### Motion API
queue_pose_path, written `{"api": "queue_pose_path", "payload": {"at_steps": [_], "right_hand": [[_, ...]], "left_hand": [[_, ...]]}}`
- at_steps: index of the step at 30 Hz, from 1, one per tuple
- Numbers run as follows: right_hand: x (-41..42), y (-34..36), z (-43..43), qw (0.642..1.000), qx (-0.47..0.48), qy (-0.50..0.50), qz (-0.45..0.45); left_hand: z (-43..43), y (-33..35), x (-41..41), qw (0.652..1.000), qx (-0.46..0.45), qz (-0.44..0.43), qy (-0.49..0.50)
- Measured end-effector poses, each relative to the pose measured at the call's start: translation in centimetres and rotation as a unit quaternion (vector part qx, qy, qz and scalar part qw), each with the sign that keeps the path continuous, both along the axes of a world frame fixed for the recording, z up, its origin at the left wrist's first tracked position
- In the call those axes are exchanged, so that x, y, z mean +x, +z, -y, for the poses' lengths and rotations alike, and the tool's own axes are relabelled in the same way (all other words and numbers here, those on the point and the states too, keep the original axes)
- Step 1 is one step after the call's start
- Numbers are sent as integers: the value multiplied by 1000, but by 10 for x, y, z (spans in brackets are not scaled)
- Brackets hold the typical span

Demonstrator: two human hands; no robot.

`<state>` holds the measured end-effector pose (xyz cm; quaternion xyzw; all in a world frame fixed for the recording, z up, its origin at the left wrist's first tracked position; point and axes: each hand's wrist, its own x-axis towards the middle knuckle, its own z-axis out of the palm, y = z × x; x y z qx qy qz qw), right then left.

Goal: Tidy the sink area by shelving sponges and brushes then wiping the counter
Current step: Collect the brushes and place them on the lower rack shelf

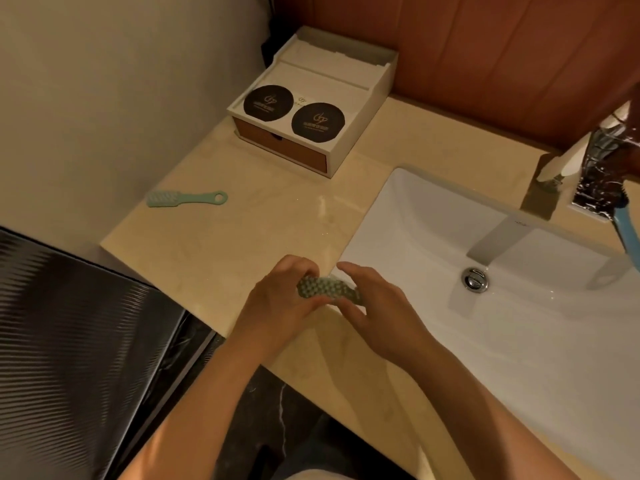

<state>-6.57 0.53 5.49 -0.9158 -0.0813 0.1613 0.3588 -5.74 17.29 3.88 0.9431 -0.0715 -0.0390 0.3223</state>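
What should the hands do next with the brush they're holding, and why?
Probably lift the green brush clear of the counter. The left hand already grips it, bristles up, and the right hand steadies its other end at the sink edge. No shelf is clearly visible.

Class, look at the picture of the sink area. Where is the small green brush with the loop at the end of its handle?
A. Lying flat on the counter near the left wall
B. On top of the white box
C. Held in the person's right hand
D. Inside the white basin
A: the green brush lies flat on the bare counter, close to the left wall, apart from the white box and both hands.
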Motion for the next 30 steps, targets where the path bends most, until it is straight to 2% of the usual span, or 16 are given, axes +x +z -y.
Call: {"api": "queue_pose_path", "payload": {"at_steps": [4, 6, 8, 10, 14, 20, 24, 30], "right_hand": [[25, 11, -9, 998, 50, 3, 43], [33, 12, -9, 999, 33, -11, 37], [39, 11, -8, 999, 14, -24, 17], [43, 11, -6, 1000, 6, -25, 9], [47, 8, 2, 999, 0, -41, 5], [47, 0, 14, 998, -11, -52, -20], [49, -1, 20, 998, -13, -57, -24], [40, -7, 28, 996, 5, -79, -31]], "left_hand": [[-19, 13, 16, 998, -60, 33, 7], [-29, 14, 29, 989, -123, -18, 80], [-46, 5, 48, 974, -136, -54, 171], [-68, -8, 69, 972, -73, -52, 215], [-105, -26, 98, 964, 98, -73, 234], [-128, -26, 133, 948, 236, -77, 198], [-126, -28, 137, 951, 232, -99, 177], [-95, -36, 87, 981, 165, -36, 95]]}}
